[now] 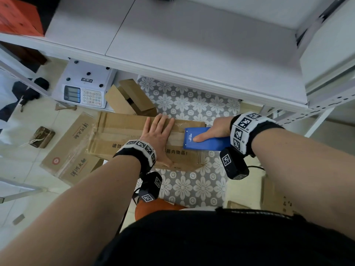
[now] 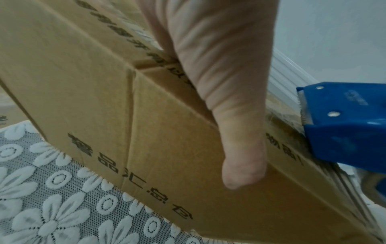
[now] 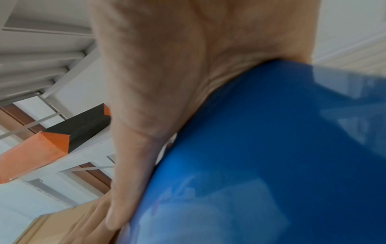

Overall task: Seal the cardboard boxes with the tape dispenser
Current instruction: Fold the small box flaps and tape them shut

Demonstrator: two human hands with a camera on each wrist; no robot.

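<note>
A brown cardboard box (image 1: pixel 123 135) with black printed characters lies on a flower-patterned cloth (image 1: pixel 192 104). My left hand (image 1: pixel 158 139) presses flat on its top with straight fingers, and the thumb (image 2: pixel 242 148) hangs over the near side of the box (image 2: pixel 146 123). My right hand (image 1: pixel 213 131) grips the blue tape dispenser (image 1: pixel 203 140), thumb laid along its top, at the right end of the box's centre seam. The toothed blade of the dispenser (image 2: pixel 342 125) faces my left hand. Clear tape (image 1: pixel 178 134) runs along the seam between hand and dispenser. In the right wrist view my right hand (image 3: pixel 167 82) wraps the blue dispenser (image 3: pixel 271 156).
A smaller open cardboard box (image 1: pixel 132 96) stands behind the main one. An electronic scale (image 1: pixel 84 87) sits at the left under a white shelf (image 1: pixel 172 41). Flattened cardboard (image 1: pixel 71 148) lies on the floor at the left. An orange box (image 1: pixel 17 16) is on the shelf corner.
</note>
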